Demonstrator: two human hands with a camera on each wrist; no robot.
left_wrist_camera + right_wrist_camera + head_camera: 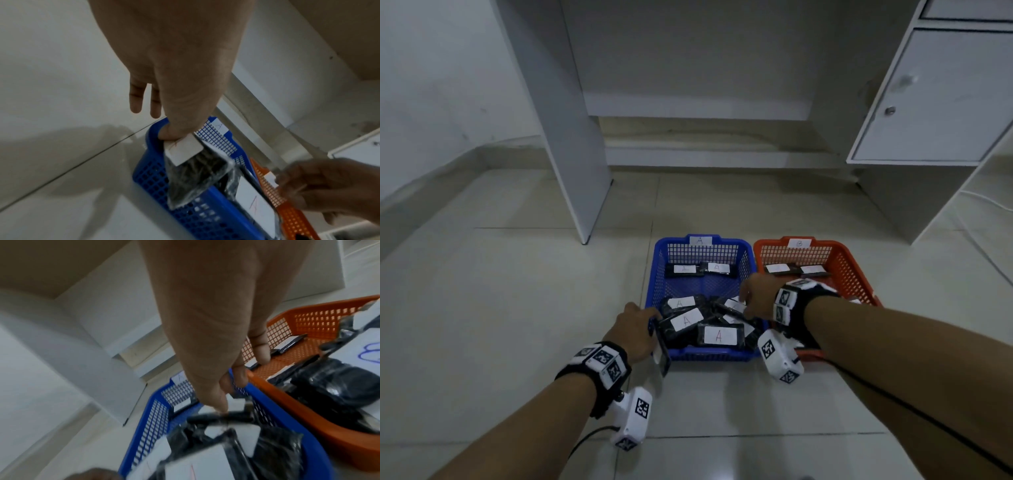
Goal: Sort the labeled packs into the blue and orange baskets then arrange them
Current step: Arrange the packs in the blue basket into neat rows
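The tiled floor [517, 308] bears the blue basket [702, 356] and orange basket [859, 274] (side by side).

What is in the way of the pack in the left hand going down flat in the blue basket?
The left hand pinches a pack at the blue basket near-left corner. Below lies a heap of A packs, with the right hand on them. The middle floor looks bare.

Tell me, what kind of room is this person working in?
Probably a plain office or spare room, working on the floor: pale glossy floor tiles, a white laminate desk with a lockable white cupboard door, and a blue plastic mesh basket on the tiles.
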